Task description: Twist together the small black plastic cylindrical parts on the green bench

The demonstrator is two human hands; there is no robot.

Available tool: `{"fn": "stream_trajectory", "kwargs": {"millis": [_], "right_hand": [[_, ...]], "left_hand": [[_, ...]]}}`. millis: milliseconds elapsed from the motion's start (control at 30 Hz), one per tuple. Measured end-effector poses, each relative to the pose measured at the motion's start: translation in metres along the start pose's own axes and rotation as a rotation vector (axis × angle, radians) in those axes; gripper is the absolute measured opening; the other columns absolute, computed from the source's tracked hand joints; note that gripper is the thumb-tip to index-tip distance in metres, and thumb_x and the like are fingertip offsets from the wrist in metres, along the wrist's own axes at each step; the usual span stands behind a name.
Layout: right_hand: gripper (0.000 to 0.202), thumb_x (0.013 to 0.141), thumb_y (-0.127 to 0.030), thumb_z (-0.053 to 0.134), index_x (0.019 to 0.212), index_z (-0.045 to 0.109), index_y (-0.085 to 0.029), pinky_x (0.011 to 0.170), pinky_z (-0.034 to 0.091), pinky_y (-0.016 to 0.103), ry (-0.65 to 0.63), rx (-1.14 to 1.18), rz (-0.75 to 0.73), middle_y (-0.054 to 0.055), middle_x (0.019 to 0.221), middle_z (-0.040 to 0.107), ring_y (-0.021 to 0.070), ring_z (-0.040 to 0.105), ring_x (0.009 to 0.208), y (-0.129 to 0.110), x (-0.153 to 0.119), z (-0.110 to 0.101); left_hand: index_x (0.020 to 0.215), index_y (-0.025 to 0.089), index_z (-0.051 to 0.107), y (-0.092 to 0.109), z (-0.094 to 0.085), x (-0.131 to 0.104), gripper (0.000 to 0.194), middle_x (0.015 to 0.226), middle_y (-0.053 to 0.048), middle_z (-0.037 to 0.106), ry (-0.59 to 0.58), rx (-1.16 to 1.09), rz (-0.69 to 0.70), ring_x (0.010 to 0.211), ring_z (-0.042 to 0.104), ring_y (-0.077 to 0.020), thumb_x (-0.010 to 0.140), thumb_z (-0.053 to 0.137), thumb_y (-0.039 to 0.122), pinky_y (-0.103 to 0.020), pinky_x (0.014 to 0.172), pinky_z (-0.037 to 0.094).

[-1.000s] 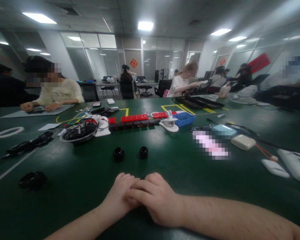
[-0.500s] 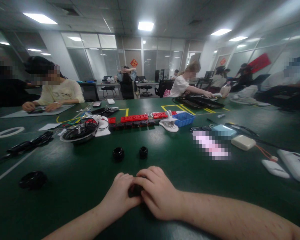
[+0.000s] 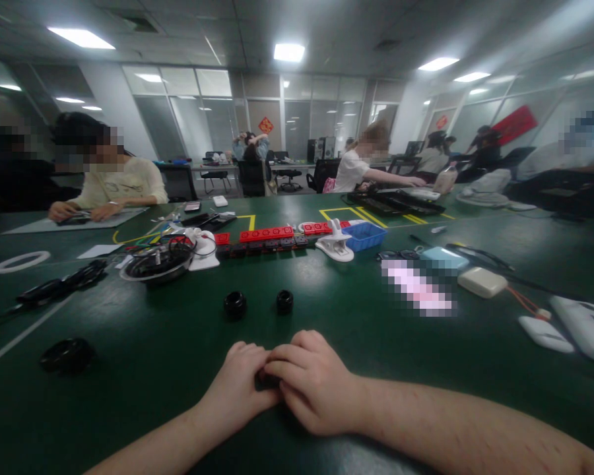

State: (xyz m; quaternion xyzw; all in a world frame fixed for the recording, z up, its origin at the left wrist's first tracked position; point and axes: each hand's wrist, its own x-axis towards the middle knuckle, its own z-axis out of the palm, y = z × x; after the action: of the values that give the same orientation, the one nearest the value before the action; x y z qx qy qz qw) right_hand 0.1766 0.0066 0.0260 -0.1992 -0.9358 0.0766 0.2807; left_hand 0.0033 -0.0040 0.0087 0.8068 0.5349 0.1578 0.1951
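The tabletop (image 3: 386,349) under my wrists is smooth, dark green, with a soft sheen that catches the ceiling light. Ahead of my hands sit 2 squat, glossy black parts with round openings: a wider black ring (image 3: 235,305) and, to its right, a narrower black ring (image 3: 284,301). A larger, rounded, shiny black piece (image 3: 66,356) lies well apart on my left. Farther back, a row of hard-edged red blocks (image 3: 266,234) ends near a smooth white clip stand (image 3: 335,245) and a rectangular blue plastic basket (image 3: 369,239); a round metal bowl (image 3: 175,272) of dark parts sits left of them. The small dark piece (image 3: 267,378) is between my hands, near the table's close edge; only a blackish sliver shows, its shape hidden. My left hand (image 3: 240,379) curls around it, thumb along the near side, and my right hand (image 3: 319,382) pinches it with bent fingers, fingertips meeting my left.
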Motion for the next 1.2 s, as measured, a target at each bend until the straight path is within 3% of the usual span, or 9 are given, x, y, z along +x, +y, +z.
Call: {"fn": "stream_trajectory", "kwargs": {"millis": [300,600,867,1200], "right_hand": [[0.028,0.077,-0.020,0.039,0.099,0.056,-0.013,0.067,0.035,0.034,-0.026,0.004,-0.127,0.007,0.091,0.060,0.0181,0.045,0.076,-0.001,0.001,-0.001],[0.024,0.078,-0.022,0.037,0.093,0.053,-0.014,0.066,0.036,0.032,-0.012,0.073,-0.136,0.007,0.082,0.058,0.0175,0.046,0.076,-0.002,0.001,0.000],[0.026,0.082,-0.026,0.036,0.098,0.052,-0.013,0.063,0.034,0.032,0.046,0.030,0.004,0.007,0.079,0.058,0.0176,0.045,0.070,0.002,0.000,0.002],[0.029,0.085,-0.027,0.039,0.104,0.052,-0.011,0.068,0.035,0.035,0.016,-0.023,0.165,0.008,0.083,0.056,0.0196,0.042,0.076,0.010,0.002,0.004]], "left_hand": [[0.062,0.019,0.051,-0.003,0.002,0.002,0.007,0.066,0.002,0.053,-0.007,0.021,0.010,0.068,0.048,-0.0164,0.065,0.055,0.022,-0.030,0.069,0.031],[0.062,0.019,0.049,-0.003,0.001,0.001,0.010,0.064,0.003,0.052,-0.029,0.028,-0.002,0.065,0.048,-0.0155,0.069,0.051,0.024,-0.030,0.068,0.031],[0.066,0.018,0.052,-0.002,-0.002,0.000,0.012,0.071,0.002,0.053,0.030,0.052,-0.020,0.072,0.048,-0.0172,0.066,0.060,0.028,-0.031,0.071,0.034],[0.066,0.017,0.053,-0.003,-0.003,-0.001,0.028,0.068,0.002,0.053,0.078,0.080,0.030,0.070,0.048,-0.0160,0.071,0.060,0.044,-0.029,0.068,0.032]]}}
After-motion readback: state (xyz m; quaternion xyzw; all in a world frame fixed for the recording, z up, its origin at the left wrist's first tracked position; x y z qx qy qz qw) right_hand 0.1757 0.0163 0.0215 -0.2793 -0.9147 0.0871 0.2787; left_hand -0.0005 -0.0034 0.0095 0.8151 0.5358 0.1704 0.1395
